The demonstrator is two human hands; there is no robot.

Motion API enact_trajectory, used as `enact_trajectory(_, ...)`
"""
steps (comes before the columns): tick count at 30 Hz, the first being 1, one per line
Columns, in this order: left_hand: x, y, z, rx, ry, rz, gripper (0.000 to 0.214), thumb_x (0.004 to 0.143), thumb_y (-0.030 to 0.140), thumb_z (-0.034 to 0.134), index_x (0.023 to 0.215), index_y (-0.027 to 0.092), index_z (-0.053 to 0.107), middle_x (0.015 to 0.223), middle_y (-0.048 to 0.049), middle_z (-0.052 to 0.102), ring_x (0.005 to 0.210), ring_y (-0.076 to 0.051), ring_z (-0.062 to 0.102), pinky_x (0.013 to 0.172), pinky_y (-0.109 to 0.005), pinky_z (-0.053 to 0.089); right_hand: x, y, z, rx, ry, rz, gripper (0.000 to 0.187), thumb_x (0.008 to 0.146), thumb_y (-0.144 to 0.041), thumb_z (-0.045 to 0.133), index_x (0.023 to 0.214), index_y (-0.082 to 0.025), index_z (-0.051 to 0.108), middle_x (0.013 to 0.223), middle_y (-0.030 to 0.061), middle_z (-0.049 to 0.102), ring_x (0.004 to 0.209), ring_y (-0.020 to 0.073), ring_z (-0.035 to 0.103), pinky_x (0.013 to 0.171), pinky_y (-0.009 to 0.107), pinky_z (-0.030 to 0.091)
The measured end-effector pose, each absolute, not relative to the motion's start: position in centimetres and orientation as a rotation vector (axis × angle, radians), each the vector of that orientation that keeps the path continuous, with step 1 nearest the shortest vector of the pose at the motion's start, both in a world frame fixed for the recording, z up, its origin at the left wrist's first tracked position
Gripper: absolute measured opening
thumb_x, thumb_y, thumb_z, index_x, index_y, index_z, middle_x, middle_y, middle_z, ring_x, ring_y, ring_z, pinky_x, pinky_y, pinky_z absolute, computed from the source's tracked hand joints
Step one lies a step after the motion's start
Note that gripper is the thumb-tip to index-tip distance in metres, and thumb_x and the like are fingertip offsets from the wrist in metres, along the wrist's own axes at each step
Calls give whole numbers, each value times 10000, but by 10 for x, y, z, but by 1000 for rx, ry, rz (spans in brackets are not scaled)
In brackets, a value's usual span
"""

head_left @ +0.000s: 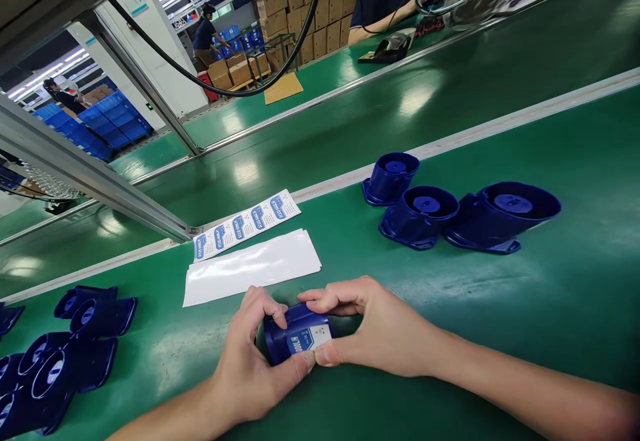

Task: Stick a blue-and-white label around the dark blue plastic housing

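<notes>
while left hand [245, 369] and right hand [380, 334] clasp the blue cup [296, 321] — seemingly snugly — uneven pressure could crease its side label [309, 339].

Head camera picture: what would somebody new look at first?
Probably the left hand and right hand, low in the middle, holding a dark blue part with a blue-and-white label. Next, maybe the three similar blue parts farther up on the right, and the bright label sheet beyond the hands.
</notes>
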State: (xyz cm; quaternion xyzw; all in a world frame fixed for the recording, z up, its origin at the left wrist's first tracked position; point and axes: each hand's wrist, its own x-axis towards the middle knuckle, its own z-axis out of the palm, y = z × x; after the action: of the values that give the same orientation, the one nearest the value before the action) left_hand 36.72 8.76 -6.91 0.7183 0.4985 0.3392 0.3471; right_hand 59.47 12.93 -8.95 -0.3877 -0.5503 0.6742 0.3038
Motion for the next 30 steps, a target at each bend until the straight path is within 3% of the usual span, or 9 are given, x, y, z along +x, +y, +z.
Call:
enact_trajectory(9,369,90,-63,1780,1328,842,407,779,312,866,828,235,470,863,3,540,876,-208,563,735,-321,411,594,129,-87,-1036,-1435,1806,318,553,-263,973,814,-228,796,1268,105,775,1262,378,693,1120,512,562)
enact_trajectory(30,379,84,-55,1876,1388,804,363,870,362,826,780,221,505,806,5,559,801,-182,484,696,-319,360,603,135,-86,-977,-1584,1763,212,636,-334,965,747,-243,809,1145,75,815,1228,388,704,1056,484,558)
